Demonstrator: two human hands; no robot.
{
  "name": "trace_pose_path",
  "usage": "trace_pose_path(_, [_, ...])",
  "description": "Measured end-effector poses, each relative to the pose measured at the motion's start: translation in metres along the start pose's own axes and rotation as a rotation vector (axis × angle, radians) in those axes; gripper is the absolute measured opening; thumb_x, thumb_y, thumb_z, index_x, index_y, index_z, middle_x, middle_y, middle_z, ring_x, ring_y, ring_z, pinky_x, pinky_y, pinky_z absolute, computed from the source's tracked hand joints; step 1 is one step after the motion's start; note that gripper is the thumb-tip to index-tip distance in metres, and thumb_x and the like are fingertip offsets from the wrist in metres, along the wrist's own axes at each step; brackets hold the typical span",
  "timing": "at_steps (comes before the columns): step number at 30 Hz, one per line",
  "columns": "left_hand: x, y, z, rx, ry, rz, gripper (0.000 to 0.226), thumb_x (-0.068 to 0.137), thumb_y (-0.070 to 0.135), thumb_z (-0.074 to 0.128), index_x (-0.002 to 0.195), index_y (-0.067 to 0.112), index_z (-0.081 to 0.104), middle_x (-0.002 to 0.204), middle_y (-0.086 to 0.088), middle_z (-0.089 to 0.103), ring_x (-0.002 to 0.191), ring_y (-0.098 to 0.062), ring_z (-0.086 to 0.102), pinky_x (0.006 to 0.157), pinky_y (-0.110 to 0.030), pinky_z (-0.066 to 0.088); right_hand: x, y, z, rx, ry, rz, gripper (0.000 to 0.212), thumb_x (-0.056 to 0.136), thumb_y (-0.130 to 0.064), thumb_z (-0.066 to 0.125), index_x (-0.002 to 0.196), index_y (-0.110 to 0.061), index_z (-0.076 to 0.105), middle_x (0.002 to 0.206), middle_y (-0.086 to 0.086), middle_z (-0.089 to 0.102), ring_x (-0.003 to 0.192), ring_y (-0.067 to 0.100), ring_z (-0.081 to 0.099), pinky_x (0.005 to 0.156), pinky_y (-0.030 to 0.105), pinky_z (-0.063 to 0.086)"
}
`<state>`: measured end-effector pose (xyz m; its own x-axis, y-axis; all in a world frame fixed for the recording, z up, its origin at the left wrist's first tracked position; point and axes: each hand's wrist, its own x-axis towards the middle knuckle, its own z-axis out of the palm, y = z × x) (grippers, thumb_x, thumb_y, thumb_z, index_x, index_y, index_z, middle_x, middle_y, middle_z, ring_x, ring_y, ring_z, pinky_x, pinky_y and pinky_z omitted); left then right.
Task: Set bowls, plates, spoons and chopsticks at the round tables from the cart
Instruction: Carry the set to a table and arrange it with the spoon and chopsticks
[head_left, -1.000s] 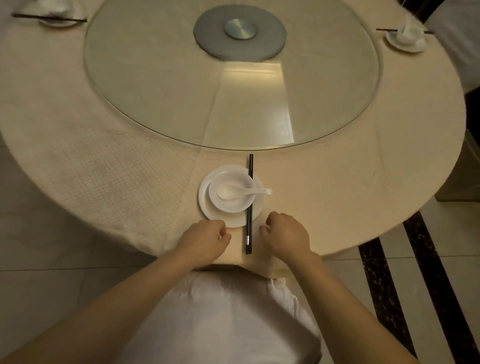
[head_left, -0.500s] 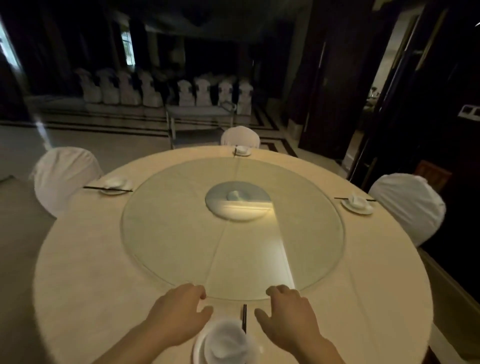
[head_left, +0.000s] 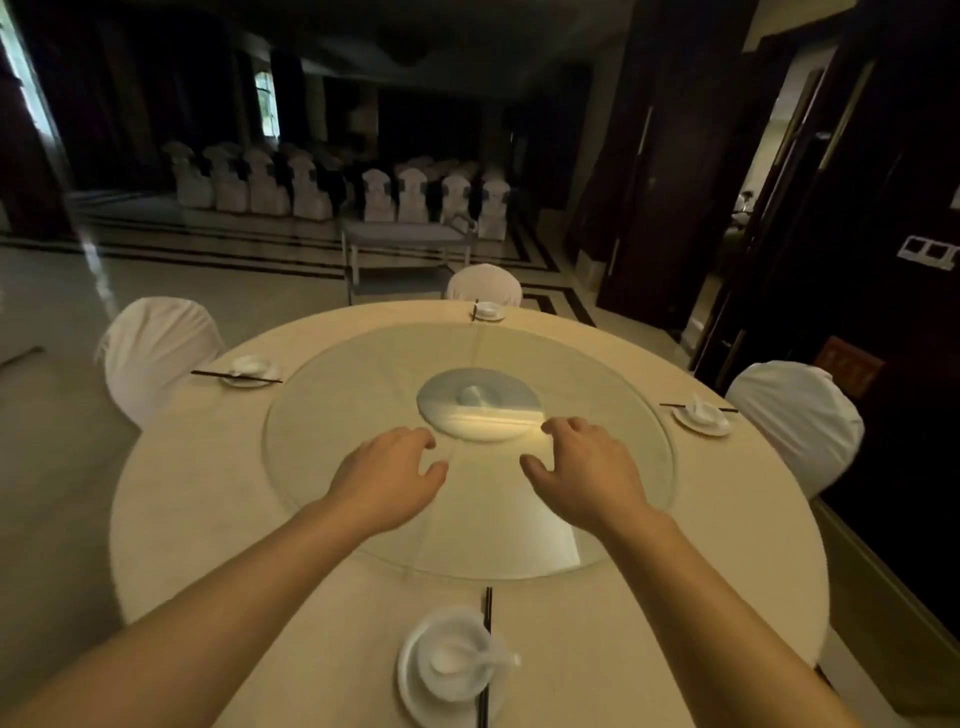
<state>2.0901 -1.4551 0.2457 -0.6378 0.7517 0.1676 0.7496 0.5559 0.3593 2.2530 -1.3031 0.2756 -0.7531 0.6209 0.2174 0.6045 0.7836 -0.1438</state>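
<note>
A white plate (head_left: 410, 691) lies at the near edge of the round table (head_left: 208, 519), with a white bowl (head_left: 441, 644) on it and a white spoon (head_left: 493, 661) in the bowl. Black chopsticks (head_left: 487, 610) lie along the plate's right side. My left hand (head_left: 387, 480) and my right hand (head_left: 587, 467) reach out above the glass turntable (head_left: 623, 467), fingers loosely spread, holding nothing. Three more settings of plate, bowl and chopsticks stand at the left (head_left: 249, 371), the far side (head_left: 488, 310) and the right (head_left: 701, 415).
White-covered chairs stand at the left (head_left: 156, 348), far side (head_left: 484, 283) and right (head_left: 795, 421) of the table. Behind is a dark hall with rows of covered chairs (head_left: 332, 187) and a bench (head_left: 405, 239). A doorway (head_left: 753, 208) opens at the right.
The view has risen from the near setting to the whole table. Both hands have left the plate's near edge and moved forward over the glass turntable, empty.
</note>
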Motion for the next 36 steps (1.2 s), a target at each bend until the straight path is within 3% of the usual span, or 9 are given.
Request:
trace_pose_path(8, [-0.026,-0.020,0.057,-0.050,-0.127,-0.057,0.047,0.093,0.047,0.053,0.129,0.017,0.060,0.123,-0.010,0.067,0.112,-0.033,0.061,0.092,-0.040,0.050,-0.031,0.010,0.060,0.069,-0.124,0.057,0.055,0.094,-0.048,0.052,0.136,-0.014,0.053,0.132,0.011,0.060,0.119,0.033,0.055,0.094,0.043,0.046])
trace_pose_path(16, [-0.069,-0.062,0.159,-0.135,-0.337,-0.180,0.041,0.091,0.044,0.054,0.123,0.020,0.062,0.106,-0.001,0.071,0.096,-0.024,0.063,0.076,-0.031,0.044,-0.073,0.024,0.170,0.154,-0.331,0.108,0.053,0.092,-0.047,0.055,0.135,-0.015,0.055,0.130,0.008,0.062,0.117,0.031,0.057,0.083,0.038,0.045])
trace_pose_path(21, [-0.087,-0.085,0.208,-0.132,-0.415,-0.229,0.042,0.092,0.043,0.053,0.125,0.019,0.061,0.111,-0.005,0.070,0.100,-0.027,0.063,0.082,-0.035,0.050,-0.092,0.036,0.222,0.170,-0.425,0.148,0.055,0.093,-0.047,0.056,0.138,-0.015,0.053,0.135,0.009,0.060,0.119,0.031,0.057,0.089,0.039,0.047])
trace_pose_path(25, [-0.089,-0.095,0.233,-0.131,-0.417,-0.245,0.042,0.094,0.040,0.054,0.128,0.016,0.060,0.122,-0.008,0.066,0.104,-0.028,0.062,0.078,-0.033,0.045,-0.097,0.044,0.248,0.191,-0.450,0.181,0.054,0.094,-0.046,0.055,0.138,-0.014,0.052,0.134,0.007,0.060,0.117,0.030,0.059,0.088,0.039,0.048])
trace_pose_path(28, [-0.087,-0.101,0.243,-0.138,-0.387,-0.261,0.045,0.095,0.036,0.054,0.134,0.013,0.056,0.128,-0.010,0.061,0.107,-0.027,0.061,0.080,-0.033,0.044,-0.097,0.050,0.262,0.264,-0.397,0.286,0.046,0.098,-0.038,0.050,0.135,-0.010,0.056,0.130,0.011,0.063,0.114,0.032,0.059,0.085,0.037,0.046])
trace_pose_path(31, [-0.083,-0.107,0.251,-0.159,-0.374,-0.317,0.047,0.097,0.030,0.053,0.140,0.012,0.050,0.135,-0.012,0.056,0.116,-0.029,0.058,0.093,-0.039,0.047,-0.098,0.058,0.277,0.378,-0.337,0.446,0.036,0.101,-0.022,0.042,0.127,-0.005,0.061,0.124,0.017,0.066,0.110,0.037,0.059,0.080,0.034,0.040])
trace_pose_path(36, [-0.080,-0.114,0.268,-0.252,-0.374,-0.450,0.049,0.100,0.018,0.048,0.148,0.008,0.042,0.140,-0.016,0.055,0.127,-0.030,0.053,0.104,-0.041,0.043,-0.103,0.070,0.304,0.538,-0.454,0.683,0.047,0.092,-0.003,0.041,0.135,-0.008,0.057,0.132,0.016,0.064,0.120,0.035,0.059,0.102,0.045,0.048])
